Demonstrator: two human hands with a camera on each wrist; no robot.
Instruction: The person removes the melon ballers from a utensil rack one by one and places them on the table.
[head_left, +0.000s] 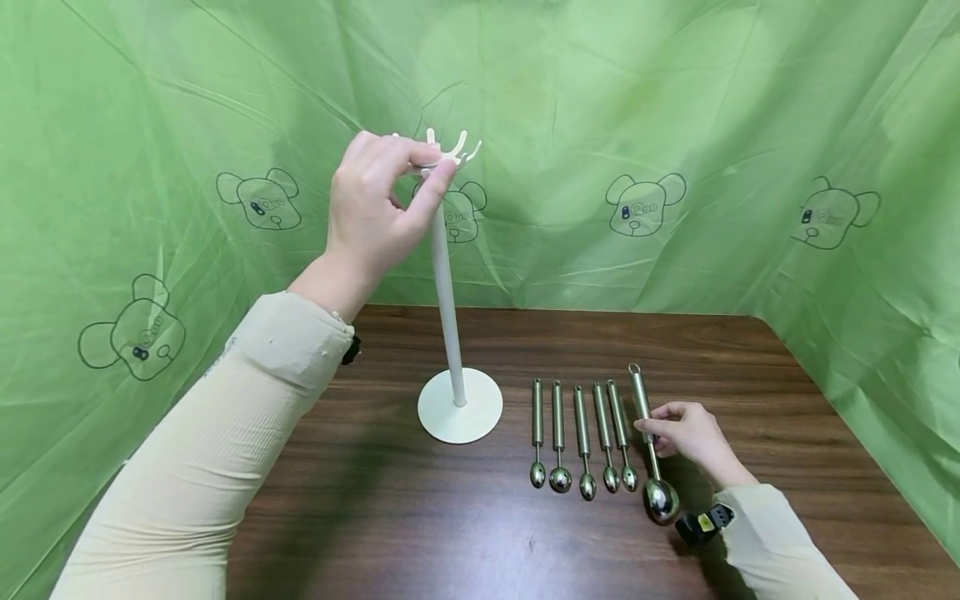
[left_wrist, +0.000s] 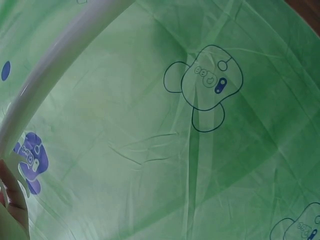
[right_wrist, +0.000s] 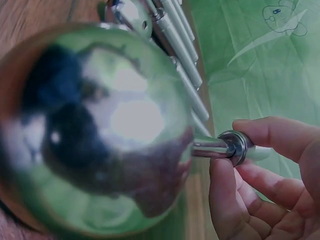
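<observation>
My left hand (head_left: 378, 192) pinches the hooked top (head_left: 456, 155) of a white stand between thumb and fingers. The stand's pole (head_left: 447, 292) leans slightly down to a round base (head_left: 460, 421) on the table. In the left wrist view, only part of the pole (left_wrist: 60, 55) and a bit of the hand (left_wrist: 14, 205) show. My right hand (head_left: 693, 437) pinches the handle of a large metal melon baller (head_left: 662, 500), the rightmost in a row. Its shiny round bowl (right_wrist: 115, 125) fills much of the right wrist view, hiding things behind it.
Several smaller metal melon ballers (head_left: 558, 425) lie side by side between the stand and the large one, handles pointing away. The brown wooden table (head_left: 390, 517) ends at a green curtain (head_left: 555, 242) printed with bear heads, which surrounds the back and sides.
</observation>
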